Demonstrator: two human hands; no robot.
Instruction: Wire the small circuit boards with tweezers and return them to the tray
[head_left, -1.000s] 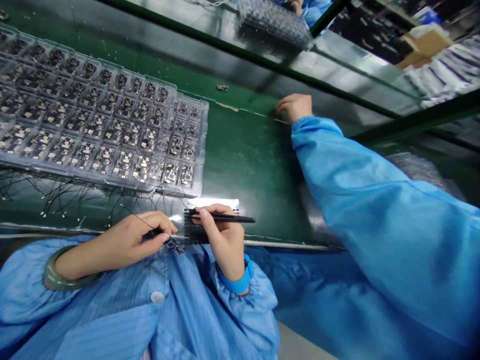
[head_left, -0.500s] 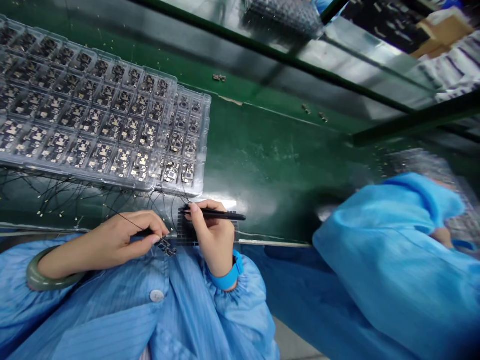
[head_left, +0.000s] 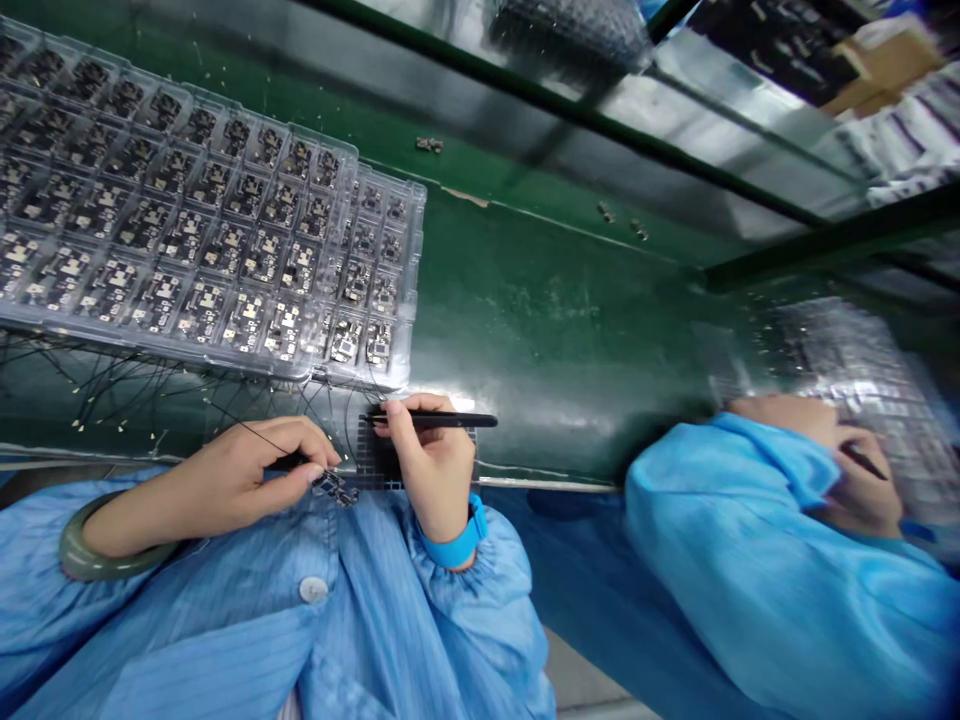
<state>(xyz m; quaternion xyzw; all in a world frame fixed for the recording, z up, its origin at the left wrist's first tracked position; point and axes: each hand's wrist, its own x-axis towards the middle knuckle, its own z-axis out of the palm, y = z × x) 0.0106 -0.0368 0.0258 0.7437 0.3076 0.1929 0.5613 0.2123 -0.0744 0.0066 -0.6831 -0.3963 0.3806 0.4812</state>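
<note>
My left hand (head_left: pixel 259 475) is closed at the front edge of the bench, pinching a small circuit board (head_left: pixel 335 487) between thumb and fingertips. A thin black cable runs over its fingers. In my right hand (head_left: pixel 435 455) is a pair of black tweezers (head_left: pixel 469 420), gripped like a pen with the tips pointing left. Under that hand lies a dark gridded mat (head_left: pixel 375 468), partly covered by it. The tweezer tips are apart from the board. Whether they hold anything is too small to tell.
Clear plastic trays (head_left: pixel 315 335) full of circuit boards stand at the left, with loose black cables (head_left: pixel 135 385) before them. Small parts (head_left: pixel 429 145) lie along the back under a green rail (head_left: pixel 525 75). A co-worker's blue sleeve (head_left: pixel 720 520) is at the right, near another tray (head_left: pixel 855 350).
My right hand and the tweezers have shifted slightly right and up. The board in my left hand has moved a little right. The co-worker's arm has moved, and their hands now show.
</note>
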